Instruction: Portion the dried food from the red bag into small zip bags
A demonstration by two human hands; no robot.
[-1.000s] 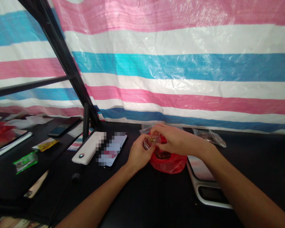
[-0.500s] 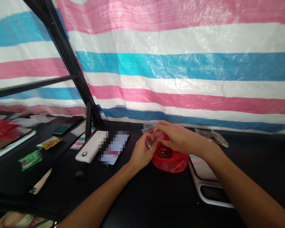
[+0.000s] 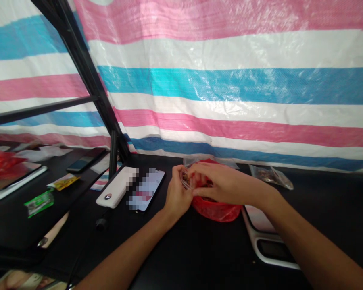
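My left hand (image 3: pixel 178 197) is closed around a small clear plastic bag (image 3: pixel 186 178), whose mouth gapes toward the right and shows brown bits inside. At that mouth, my right hand (image 3: pixel 214 181) has its fingers bent and thumb against the rim; what they pinch, if anything, is hidden. Beneath the right hand, an open red plastic bag (image 3: pixel 219 211) rests on the black table (image 3: pixel 184 253) and contains dark brown dried pieces, mostly covered by the fingers.
A white scale (image 3: pixel 260 237) lies under my right forearm. Behind it is a clear zip bag (image 3: pixel 270 176) of brown pieces. To the left are a white power bank-like block (image 3: pixel 116 189), a phone (image 3: pixel 151 189), a black metal frame (image 3: pixel 93 88) and green (image 3: pixel 39 203) and yellow packets (image 3: pixel 65 182).
My right hand has lowered and moved slightly left, fingers now at the small bag's mouth. My left hand has tilted the bag slightly and stays near the same spot.
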